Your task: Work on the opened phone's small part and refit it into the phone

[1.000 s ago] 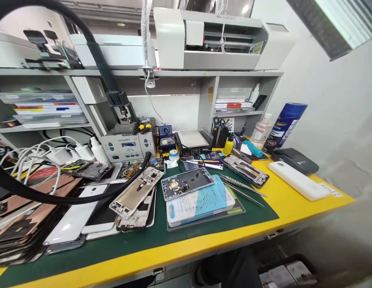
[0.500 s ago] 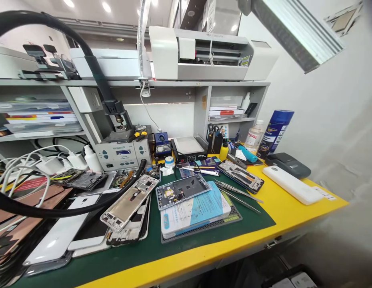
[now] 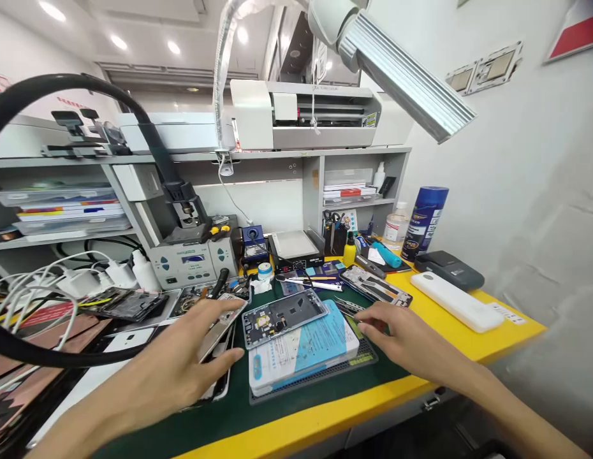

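Both my hands have entered; right hand [image 3: 396, 331], nearer, curls over tweezers [image 3: 347, 306] slanting forward-left, grip unclear; left hand [image 3: 184, 350] spread.

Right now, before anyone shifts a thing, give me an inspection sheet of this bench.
Surface: green mat on a yellow benchtop.
Job items: dark phone frame resting on a white-and-blue box; gold frame to its left; tweezers to its right.
Clutter: stacked phone parts at left; yellow bottle behind the box.
Hands: left hand spread over the gold frame; right hand at the tweezers, grip unclear.
Cables: white charger cables tangled at left; black hose looping there.
Surroundings: grey shelf behind, white machine on top; lamp overhead at right.
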`<control>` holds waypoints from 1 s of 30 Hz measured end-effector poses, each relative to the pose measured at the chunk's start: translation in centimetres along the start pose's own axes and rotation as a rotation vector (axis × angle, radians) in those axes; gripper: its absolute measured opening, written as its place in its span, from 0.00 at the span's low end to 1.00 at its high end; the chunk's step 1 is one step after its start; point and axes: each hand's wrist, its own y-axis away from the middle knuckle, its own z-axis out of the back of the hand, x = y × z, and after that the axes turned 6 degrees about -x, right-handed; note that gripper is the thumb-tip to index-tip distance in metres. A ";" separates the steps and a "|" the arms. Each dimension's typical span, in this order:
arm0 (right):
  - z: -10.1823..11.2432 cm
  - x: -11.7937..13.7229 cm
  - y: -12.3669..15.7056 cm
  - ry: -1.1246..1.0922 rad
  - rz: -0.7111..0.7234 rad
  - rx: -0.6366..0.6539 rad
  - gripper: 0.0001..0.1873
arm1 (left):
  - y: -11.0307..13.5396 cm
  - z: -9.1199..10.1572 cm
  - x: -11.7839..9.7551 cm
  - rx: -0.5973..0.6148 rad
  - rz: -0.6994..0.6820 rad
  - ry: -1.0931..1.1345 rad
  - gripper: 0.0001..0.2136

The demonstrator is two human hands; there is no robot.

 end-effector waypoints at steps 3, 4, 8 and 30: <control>-0.3 0.5 -1.3 -0.054 -0.042 0.022 0.12 | -2.3 -1.2 0.0 0.173 0.026 0.015 0.35; 0.0 0.8 -1.7 -0.071 -0.040 0.031 0.13 | -3.0 -1.4 0.1 0.212 0.035 0.016 0.37; 0.9 2.6 -2.9 -0.121 0.064 0.116 0.13 | -4.6 -1.8 0.1 0.312 0.058 0.027 0.40; -1.0 5.2 -1.1 0.053 0.337 0.325 0.19 | -4.0 -3.1 0.6 0.241 0.016 0.061 0.40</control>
